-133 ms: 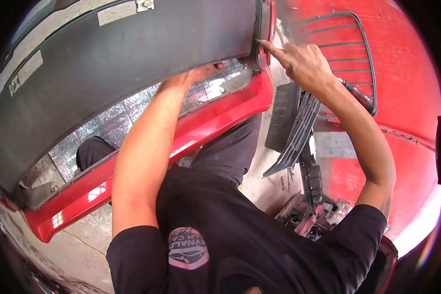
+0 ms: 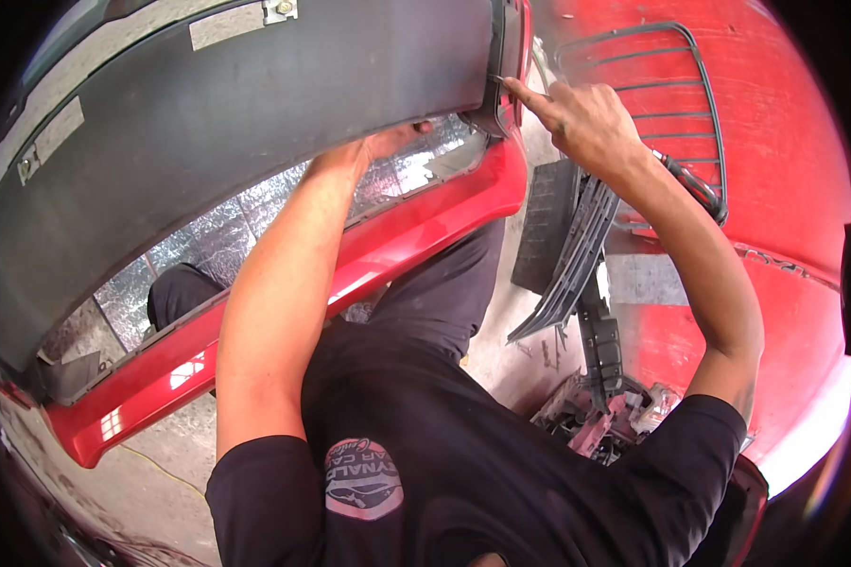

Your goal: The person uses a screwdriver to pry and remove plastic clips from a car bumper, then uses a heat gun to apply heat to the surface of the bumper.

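Observation:
A red car bumper [image 2: 407, 241] with a broad dark grey panel [image 2: 255, 113] lies across my legs. My left hand [image 2: 385, 144] reaches through the opening between the panel and the red lower strip. Most of its fingers are hidden under the panel's edge; a darkened fingertip shows. At the bumper's right end, my right hand [image 2: 581, 118] has its index finger stretched along toward the panel's side edge, the other fingers curled under. A thin dark tip [image 2: 497, 79] sticks out past that fingertip and meets the panel's edge; the rest of it is hidden in the hand.
To the right are a red car body panel [image 2: 775, 161] and a black slatted frame [image 2: 704, 90]. Black grille pieces [image 2: 577, 241] lie on the concrete floor beside my leg. A cluttered heap of parts [image 2: 624, 406] sits farther down. A yellow cord [image 2: 165, 468] runs at lower left.

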{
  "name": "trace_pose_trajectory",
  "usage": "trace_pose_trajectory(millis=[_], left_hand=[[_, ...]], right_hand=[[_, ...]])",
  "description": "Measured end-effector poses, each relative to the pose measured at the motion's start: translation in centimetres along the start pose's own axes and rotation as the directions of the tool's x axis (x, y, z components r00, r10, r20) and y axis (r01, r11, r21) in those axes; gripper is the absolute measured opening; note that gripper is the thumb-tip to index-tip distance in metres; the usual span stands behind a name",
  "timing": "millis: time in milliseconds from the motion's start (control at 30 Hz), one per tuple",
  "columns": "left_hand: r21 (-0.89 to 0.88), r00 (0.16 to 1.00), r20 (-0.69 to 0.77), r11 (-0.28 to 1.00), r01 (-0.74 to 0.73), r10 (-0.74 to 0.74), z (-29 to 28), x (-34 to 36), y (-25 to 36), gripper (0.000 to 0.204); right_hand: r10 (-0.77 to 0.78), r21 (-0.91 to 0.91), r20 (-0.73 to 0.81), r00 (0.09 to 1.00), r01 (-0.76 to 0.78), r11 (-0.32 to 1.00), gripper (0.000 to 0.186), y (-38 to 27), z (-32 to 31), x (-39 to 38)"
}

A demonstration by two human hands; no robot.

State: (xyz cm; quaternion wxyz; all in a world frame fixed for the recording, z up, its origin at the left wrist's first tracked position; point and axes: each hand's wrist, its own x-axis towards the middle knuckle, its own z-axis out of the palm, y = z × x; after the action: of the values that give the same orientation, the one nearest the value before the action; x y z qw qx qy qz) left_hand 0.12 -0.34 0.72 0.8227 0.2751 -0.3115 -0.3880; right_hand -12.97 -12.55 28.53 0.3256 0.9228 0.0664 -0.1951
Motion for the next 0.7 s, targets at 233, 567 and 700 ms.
trace_pose_trajectory(millis=[233, 567, 700], left_hand=[[-0.077, 0.993, -0.07, 0.993, 0.088, -0.094, 0.4, 0.0, 0.4, 0.019], [0.455, 0.941, -0.166, 0.824, 0.339, -0.296, 2.3, -0.2, 3.9, 0.024], [0.874, 0.955, -0.13, 0.423, 0.237, -0.268, 2.3, -0.3, 4.3, 0.019]], right_hand=[[-0.048, -0.033, -0.072, 0.996, 0.045, 0.998, 0.052, 0.3, -0.8, 0.3], [-0.036, -0.048, -0.084, 0.996, 0.032, 0.998, 0.051, 0.8, -0.3, 0.3], [0.041, -0.044, -0.208, 0.977, -0.051, 0.998, 0.061, 2.1, -1.4, -0.3]])
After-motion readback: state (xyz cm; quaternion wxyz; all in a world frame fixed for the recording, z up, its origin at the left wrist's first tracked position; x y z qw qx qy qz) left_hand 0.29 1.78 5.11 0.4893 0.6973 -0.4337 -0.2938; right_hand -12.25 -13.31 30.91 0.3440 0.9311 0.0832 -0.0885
